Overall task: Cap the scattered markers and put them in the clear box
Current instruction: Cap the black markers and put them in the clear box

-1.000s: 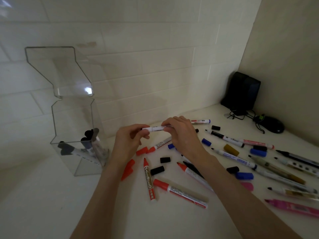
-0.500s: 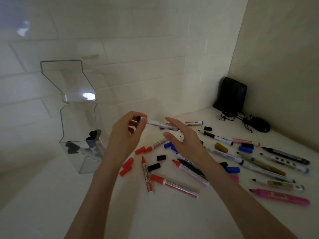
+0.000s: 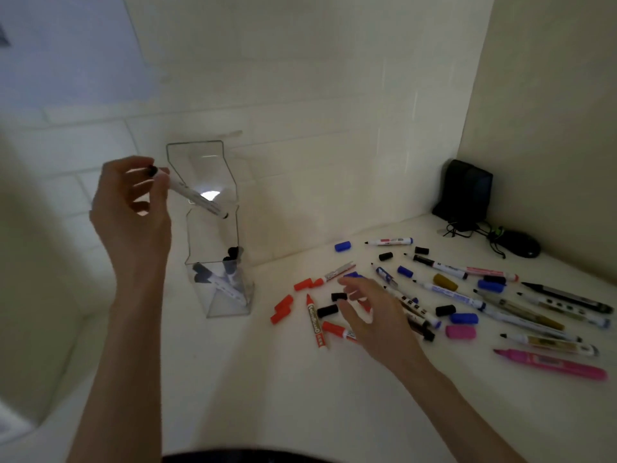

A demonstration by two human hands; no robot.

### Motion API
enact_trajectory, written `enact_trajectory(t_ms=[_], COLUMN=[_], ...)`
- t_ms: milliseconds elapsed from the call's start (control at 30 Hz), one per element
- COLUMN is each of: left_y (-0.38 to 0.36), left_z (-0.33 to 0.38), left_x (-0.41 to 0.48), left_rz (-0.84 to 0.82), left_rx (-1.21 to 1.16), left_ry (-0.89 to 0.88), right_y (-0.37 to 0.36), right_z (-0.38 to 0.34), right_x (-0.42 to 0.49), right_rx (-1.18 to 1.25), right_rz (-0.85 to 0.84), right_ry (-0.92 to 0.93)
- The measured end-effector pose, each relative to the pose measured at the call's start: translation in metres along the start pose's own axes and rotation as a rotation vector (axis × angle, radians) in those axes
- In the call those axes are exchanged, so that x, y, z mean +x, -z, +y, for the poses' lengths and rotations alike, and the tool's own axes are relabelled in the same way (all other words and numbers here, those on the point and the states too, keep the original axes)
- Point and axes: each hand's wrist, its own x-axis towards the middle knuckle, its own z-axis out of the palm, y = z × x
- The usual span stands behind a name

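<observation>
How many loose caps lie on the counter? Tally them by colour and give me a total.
Red caps: 3
Blue caps: 5, one partly behind the right hand
Black caps: 6
Pink cap: 1
Olive cap: 1
Total: 16

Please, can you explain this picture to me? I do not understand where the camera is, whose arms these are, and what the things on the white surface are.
No machine here: a person wears a camera on the head, looking down at their own bare arms. The left hand holds a white marker with a black cap, tilted over the open clear box, which already holds a few markers. The right hand is open and empty, hovering over the pile. On the white counter lie many uncapped markers and loose caps: red, blue, black, pink. A black device with cables sits in the corner.
</observation>
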Motion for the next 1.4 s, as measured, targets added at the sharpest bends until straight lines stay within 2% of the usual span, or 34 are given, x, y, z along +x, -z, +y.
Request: enact_trajectory(t_ms=[133,300,500,567,633,700,767,867,933,1067,1167,1267,1400], left_y=[-0.002,-0.021,-0.024,-0.024,-0.025,-0.030,-0.042,-0.067,-0.083,-0.108,-0.125,-0.141,-0.158], left_z=[-0.025,-0.056,-0.075,-0.077,-0.072,-0.058,-0.041,-0.029,-0.033,-0.040,-0.038,-0.033,-0.031], left_x=[-0.005,-0.023,-0.040,-0.041,-0.045,-0.057,-0.076,-0.110,-0.129,-0.147,-0.150,-0.151,-0.152], left_rz=[-0.091,-0.337,-0.418,-0.395,-0.295,-0.138,-0.087,-0.266,-0.435,-0.740,-0.928,-1.053,-1.123], left_rx=[0.247,0.526,0.794,0.825,0.792,0.681,0.518,0.301,0.267,0.306,0.377,0.454,0.568], left_ry=[-0.005,-0.055,0.079,0.099,0.061,-0.079,-0.206,-0.324,-0.322,-0.090,-0.010,-0.001,-0.047], right_y=[-0.009,-0.017,-0.023,-0.025,-0.024,-0.020,-0.015,-0.007,-0.001,0.012,0.018,0.027,0.049], right_z=[0.000,0.007,0.013,0.016,0.018,0.021,0.023,0.029,0.035,0.049,0.056,0.058,0.055], right_x=[-0.019,-0.026,-0.024,-0.023,-0.021,-0.017,-0.007,0.012,0.025,0.043,0.052,0.057,0.051], right_rx=[-0.032,-0.014,-0.060,-0.070,-0.087,-0.109,-0.146,-0.200,-0.272,-0.404,-0.431,-0.448,-0.483], right_rz=[0.005,0.101,0.110,0.109,0.121,0.130,0.118,0.065,0.049,0.031,0.004,-0.020,-0.159], right_ry=[-0.003,0.059,0.041,0.026,0.008,-0.028,-0.071,-0.142,-0.162,-0.203,-0.214,-0.233,-0.301])
